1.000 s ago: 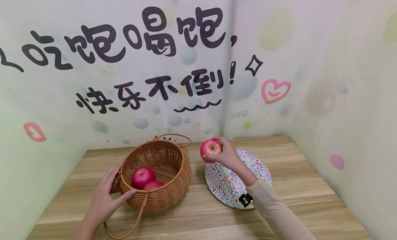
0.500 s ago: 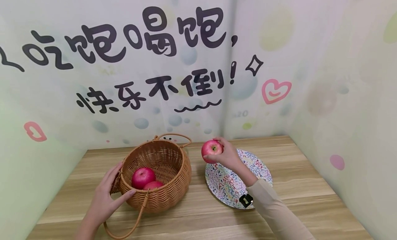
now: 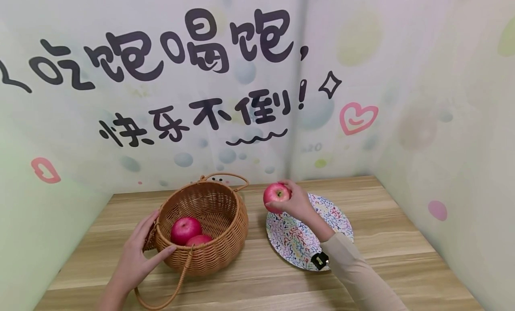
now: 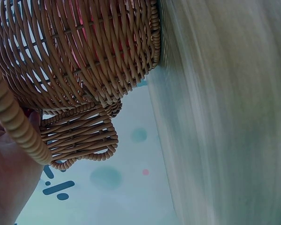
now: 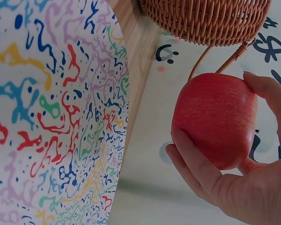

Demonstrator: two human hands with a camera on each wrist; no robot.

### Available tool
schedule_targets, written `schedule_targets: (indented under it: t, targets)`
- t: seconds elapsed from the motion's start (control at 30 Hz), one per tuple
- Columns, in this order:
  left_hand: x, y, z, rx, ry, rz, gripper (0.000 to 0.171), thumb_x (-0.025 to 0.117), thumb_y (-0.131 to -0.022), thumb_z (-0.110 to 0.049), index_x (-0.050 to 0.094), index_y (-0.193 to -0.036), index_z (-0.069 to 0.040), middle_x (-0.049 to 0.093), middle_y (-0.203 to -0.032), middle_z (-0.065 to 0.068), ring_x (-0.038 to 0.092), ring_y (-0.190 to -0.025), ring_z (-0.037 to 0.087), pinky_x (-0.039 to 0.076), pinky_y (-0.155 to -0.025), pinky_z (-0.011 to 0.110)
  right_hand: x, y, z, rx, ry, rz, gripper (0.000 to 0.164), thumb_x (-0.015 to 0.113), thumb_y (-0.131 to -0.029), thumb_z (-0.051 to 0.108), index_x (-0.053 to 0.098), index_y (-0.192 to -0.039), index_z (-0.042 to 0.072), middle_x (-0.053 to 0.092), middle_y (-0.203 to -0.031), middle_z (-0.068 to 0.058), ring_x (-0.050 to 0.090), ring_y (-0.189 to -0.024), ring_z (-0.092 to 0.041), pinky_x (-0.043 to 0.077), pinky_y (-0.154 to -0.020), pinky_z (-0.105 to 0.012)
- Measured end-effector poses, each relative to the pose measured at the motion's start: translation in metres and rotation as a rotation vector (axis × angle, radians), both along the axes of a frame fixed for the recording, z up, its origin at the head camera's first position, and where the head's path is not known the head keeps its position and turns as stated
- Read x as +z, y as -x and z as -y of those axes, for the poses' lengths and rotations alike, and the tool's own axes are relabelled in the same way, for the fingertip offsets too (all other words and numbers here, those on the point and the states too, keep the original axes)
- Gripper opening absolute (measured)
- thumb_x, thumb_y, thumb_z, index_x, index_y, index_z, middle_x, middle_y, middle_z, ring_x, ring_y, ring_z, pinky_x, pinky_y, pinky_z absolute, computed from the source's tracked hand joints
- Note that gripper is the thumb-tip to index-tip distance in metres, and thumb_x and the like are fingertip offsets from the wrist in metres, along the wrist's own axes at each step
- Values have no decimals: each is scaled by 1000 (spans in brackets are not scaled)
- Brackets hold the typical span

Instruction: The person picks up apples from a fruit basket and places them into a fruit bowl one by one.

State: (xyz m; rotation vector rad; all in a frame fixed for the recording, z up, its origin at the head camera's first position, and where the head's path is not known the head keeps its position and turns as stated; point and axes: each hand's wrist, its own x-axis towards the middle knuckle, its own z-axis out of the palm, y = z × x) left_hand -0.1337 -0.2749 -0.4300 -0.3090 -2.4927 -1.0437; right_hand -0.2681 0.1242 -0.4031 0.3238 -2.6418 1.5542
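Gripped by the right hand [image 3: 299, 203], the red apple [image 3: 276, 197] at lower centre sits slightly farther right than a second ago, apparently no nearer the wicker basket [image 3: 225, 253], lower left, where the left hand [image 3: 133, 256] rests, thumb spread wide.

Black lettering [image 3: 206, 45] crosses the wall [image 3: 322, 16] in the head view's upper left, a pink heart [image 3: 356, 122] lies right of centre, a purple spot [image 3: 437, 210] lower right, and a table [image 3: 386, 221] spans the bottom.
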Motion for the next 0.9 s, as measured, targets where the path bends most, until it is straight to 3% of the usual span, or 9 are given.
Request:
schedule_targets:
  t: [0.9]
  targets:
    - [0, -1, -1, 5, 9, -21, 97, 90, -82, -16, 39, -165, -15, 46, -160, 19, 51, -132, 41, 35, -93, 0, -14, 3, -8, -21, -14, 0, 74, 92, -76, 18, 59, -139, -4, 68, -124, -24, 68, -110, -38, 61, -91, -47]
